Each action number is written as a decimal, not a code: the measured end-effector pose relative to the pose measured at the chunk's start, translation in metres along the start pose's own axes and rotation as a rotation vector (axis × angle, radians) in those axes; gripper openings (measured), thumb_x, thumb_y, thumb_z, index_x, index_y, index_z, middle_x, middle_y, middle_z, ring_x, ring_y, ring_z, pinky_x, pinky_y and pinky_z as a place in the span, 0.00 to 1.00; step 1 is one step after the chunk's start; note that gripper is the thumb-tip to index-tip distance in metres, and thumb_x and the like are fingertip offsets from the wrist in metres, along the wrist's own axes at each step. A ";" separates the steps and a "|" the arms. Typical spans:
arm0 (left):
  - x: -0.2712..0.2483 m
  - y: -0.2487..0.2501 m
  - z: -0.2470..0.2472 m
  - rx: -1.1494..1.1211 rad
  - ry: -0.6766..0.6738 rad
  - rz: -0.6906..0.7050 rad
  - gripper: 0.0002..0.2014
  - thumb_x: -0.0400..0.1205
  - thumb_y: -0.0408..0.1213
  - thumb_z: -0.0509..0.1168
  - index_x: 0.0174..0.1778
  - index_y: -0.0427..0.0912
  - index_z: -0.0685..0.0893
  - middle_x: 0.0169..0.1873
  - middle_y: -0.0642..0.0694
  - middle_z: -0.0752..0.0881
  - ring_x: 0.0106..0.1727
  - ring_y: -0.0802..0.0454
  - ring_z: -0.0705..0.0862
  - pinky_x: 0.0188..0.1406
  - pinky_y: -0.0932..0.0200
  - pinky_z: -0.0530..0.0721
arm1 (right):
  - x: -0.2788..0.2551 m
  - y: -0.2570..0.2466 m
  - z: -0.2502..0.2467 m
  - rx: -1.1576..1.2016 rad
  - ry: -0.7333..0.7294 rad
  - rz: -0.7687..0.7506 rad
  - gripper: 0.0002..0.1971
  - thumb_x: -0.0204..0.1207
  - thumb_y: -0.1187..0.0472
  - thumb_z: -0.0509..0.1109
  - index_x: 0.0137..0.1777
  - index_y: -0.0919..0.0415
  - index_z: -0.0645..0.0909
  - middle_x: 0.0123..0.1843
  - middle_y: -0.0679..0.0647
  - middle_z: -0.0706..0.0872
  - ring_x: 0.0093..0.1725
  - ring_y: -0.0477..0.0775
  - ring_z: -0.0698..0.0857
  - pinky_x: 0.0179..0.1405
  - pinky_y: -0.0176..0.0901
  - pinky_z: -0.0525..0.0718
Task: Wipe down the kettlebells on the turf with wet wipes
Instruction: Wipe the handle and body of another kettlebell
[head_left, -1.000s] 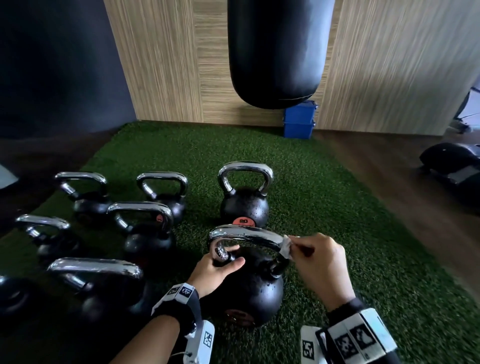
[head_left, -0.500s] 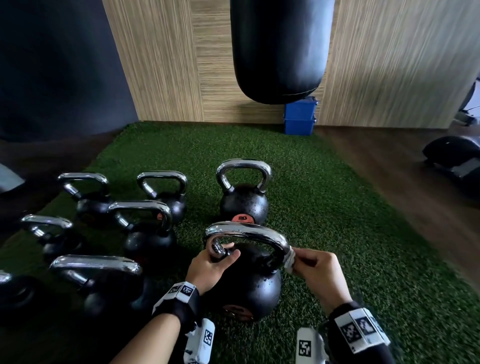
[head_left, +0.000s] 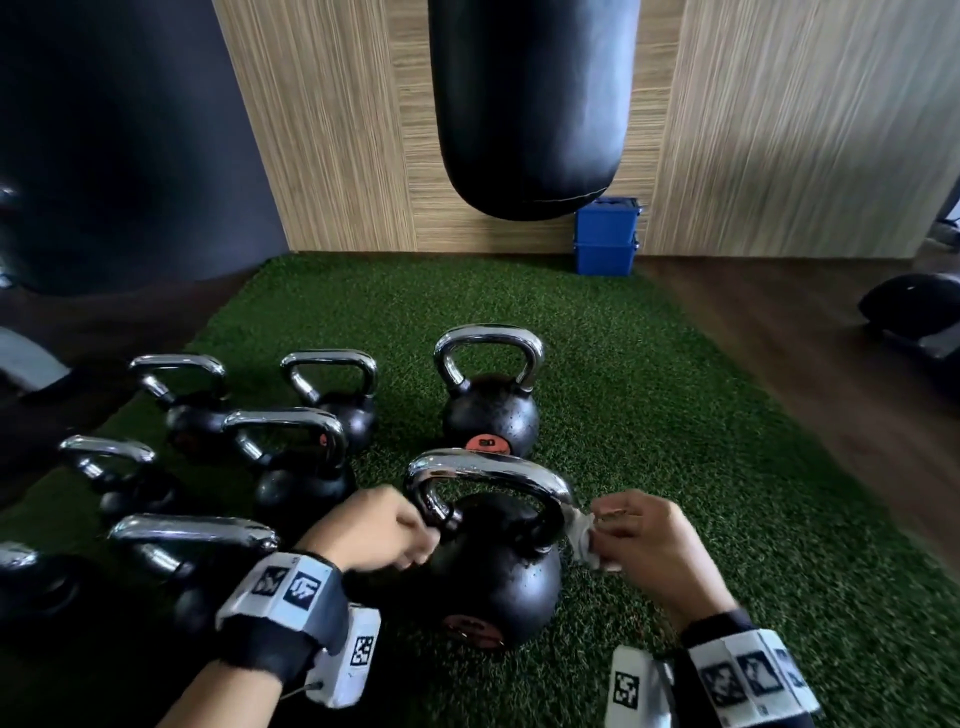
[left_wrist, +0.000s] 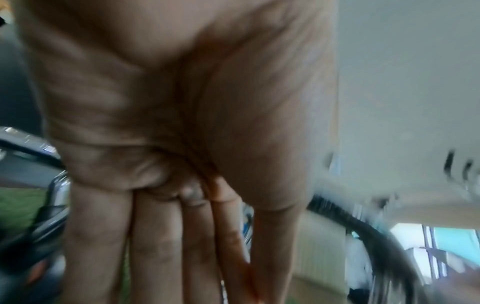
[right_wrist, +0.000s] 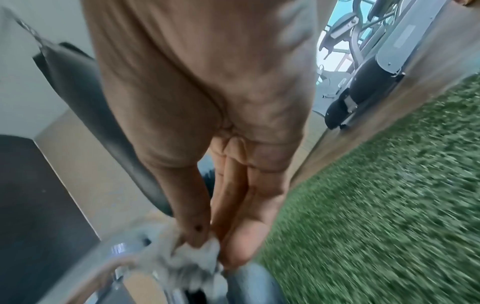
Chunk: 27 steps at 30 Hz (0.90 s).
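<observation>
The nearest black kettlebell (head_left: 493, 571) stands on the green turf (head_left: 675, 415) with its chrome handle (head_left: 488, 467) arching over it. My right hand (head_left: 605, 535) pinches a crumpled white wet wipe (head_left: 582, 540) against the right leg of that handle. The right wrist view shows thumb and fingers bunching the wipe (right_wrist: 192, 261) on the chrome. My left hand (head_left: 421, 540) rests against the kettlebell by the handle's left base. In the left wrist view its fingers (left_wrist: 155, 246) lie straight and together, nothing crossing the palm.
Another kettlebell (head_left: 488, 415) stands just behind, and several more (head_left: 301, 467) crowd the left of the turf. A black punching bag (head_left: 530, 104) hangs ahead, with a blue box (head_left: 605, 236) by the wooden wall. Dark wood floor (head_left: 805, 364) lies to the right.
My right hand has slid the wipe down the handle's right side to its lower leg. My left hand has loosened its thumb grip on the left leg and dropped slightly.
</observation>
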<state>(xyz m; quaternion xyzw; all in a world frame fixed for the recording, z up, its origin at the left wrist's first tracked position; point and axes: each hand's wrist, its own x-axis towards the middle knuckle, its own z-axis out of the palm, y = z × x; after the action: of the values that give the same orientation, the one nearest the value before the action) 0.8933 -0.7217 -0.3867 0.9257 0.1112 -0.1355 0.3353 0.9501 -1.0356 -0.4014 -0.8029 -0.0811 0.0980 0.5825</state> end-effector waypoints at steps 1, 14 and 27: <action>-0.008 0.010 -0.007 -0.133 -0.003 0.070 0.12 0.81 0.51 0.73 0.37 0.50 0.94 0.38 0.48 0.95 0.46 0.46 0.95 0.56 0.49 0.91 | -0.001 -0.009 -0.004 0.024 -0.011 -0.030 0.13 0.69 0.64 0.83 0.52 0.53 0.87 0.42 0.50 0.95 0.38 0.47 0.93 0.36 0.41 0.89; -0.052 0.103 -0.005 -0.593 0.038 0.420 0.17 0.80 0.57 0.74 0.63 0.59 0.92 0.67 0.64 0.88 0.71 0.60 0.85 0.74 0.27 0.78 | -0.031 -0.074 0.030 0.302 0.100 -0.448 0.11 0.64 0.61 0.87 0.44 0.50 0.92 0.40 0.52 0.94 0.38 0.53 0.93 0.39 0.45 0.90; -0.021 0.076 -0.017 -0.180 0.610 0.563 0.17 0.82 0.42 0.76 0.67 0.52 0.90 0.60 0.62 0.90 0.59 0.78 0.85 0.60 0.81 0.79 | -0.004 -0.014 0.029 0.017 0.278 -0.131 0.26 0.66 0.59 0.86 0.60 0.39 0.80 0.54 0.45 0.91 0.42 0.41 0.91 0.44 0.50 0.92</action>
<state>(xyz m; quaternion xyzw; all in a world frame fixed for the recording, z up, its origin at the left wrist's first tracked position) 0.8988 -0.7704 -0.3220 0.8846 -0.0404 0.2518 0.3904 0.9388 -1.0055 -0.3965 -0.7968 -0.0508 -0.0516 0.5999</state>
